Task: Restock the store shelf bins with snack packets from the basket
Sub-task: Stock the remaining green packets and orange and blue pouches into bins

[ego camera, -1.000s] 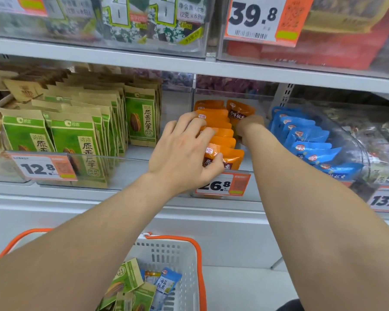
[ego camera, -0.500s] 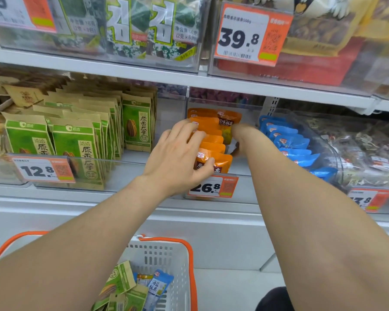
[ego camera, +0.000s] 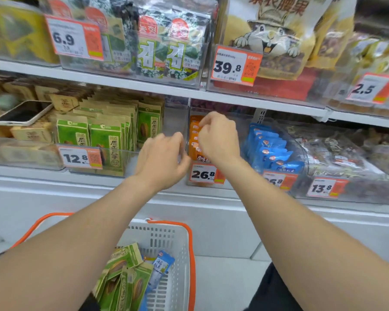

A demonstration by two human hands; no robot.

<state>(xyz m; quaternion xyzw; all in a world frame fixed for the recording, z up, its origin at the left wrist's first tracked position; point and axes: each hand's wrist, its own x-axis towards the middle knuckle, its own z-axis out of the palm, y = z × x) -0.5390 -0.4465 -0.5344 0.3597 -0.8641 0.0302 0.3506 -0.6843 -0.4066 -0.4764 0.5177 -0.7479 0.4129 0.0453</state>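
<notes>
Store shelving fills the view, and the clear bin of orange packets (ego camera: 194,140) with its 26.8 price tag (ego camera: 206,175) serves as the marker: left of it stand green packets (ego camera: 103,140) in their own bin, with a phone (ego camera: 23,113) lying on brown packets further left. At the marker bin's left edge the left hand (ego camera: 162,160) curls loosely, holding nothing visible, while the right hand (ego camera: 218,135) sits in front of the orange row, fingers bent onto the packets; whether it pinches one I cannot tell. Right of that bin lie blue packets (ego camera: 272,149), and below it the white basket (ego camera: 177,243) holds green and blue packets.
</notes>
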